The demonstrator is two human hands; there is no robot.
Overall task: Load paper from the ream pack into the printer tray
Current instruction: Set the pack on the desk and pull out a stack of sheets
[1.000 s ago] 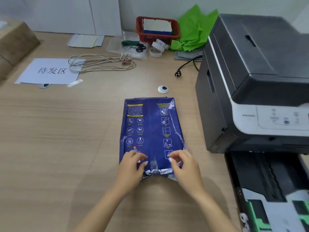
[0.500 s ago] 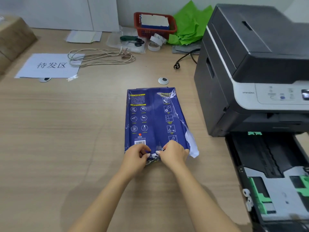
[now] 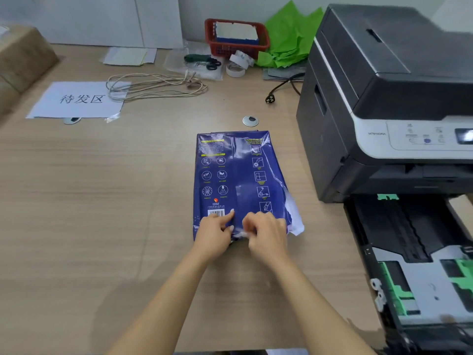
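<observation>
A dark blue ream pack (image 3: 238, 180) lies flat on the wooden desk, its wrapper torn along the right side with a white flap (image 3: 295, 221) showing. My left hand (image 3: 213, 233) pinches the wrapper at the pack's near end, by the barcode. My right hand (image 3: 266, 233) grips the crumpled wrapper edge right beside it. To the right stands the grey and white printer (image 3: 378, 103). Its paper tray (image 3: 419, 275) is pulled out, with green guides and no paper visible in it.
At the back of the desk (image 3: 102, 201) are a red basket (image 3: 236, 38), green tissue paper (image 3: 291, 39), tape rolls (image 3: 236, 66), scissors (image 3: 204, 63), a coiled cord (image 3: 153, 85) and a black plug (image 3: 271, 98). A labelled sheet (image 3: 76, 99) and cardboard box (image 3: 23, 55) lie left.
My hands have come together at the pack's near end and now grip the wrapper there. The wrapper's right side has torn open, and a white flap sticks out.
</observation>
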